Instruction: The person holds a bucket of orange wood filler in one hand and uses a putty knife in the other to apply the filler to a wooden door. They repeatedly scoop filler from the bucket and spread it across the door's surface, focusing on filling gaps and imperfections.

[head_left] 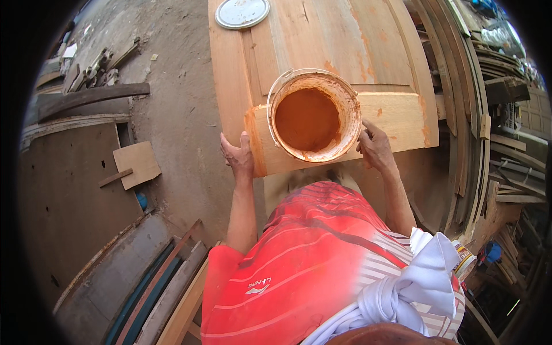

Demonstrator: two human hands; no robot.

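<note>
A wooden door panel lies in front of me, with orange paste smeared along its joints and edges. On its near part stands a round bucket with a thin wire handle, its inner wall coated and orange-brown paste inside. My left hand is at the panel's near left corner, thumb and fingers apart, nothing seen in it. Close to the bucket's right side, my right hand has its fingers curled; whatever they grip is hidden. A round pale lid lies at the panel's far left.
Long timber planks stand along the right side. On the left are a large brown board, a small square wood piece and scrap wood on the concrete floor. Several boards lean at the lower left.
</note>
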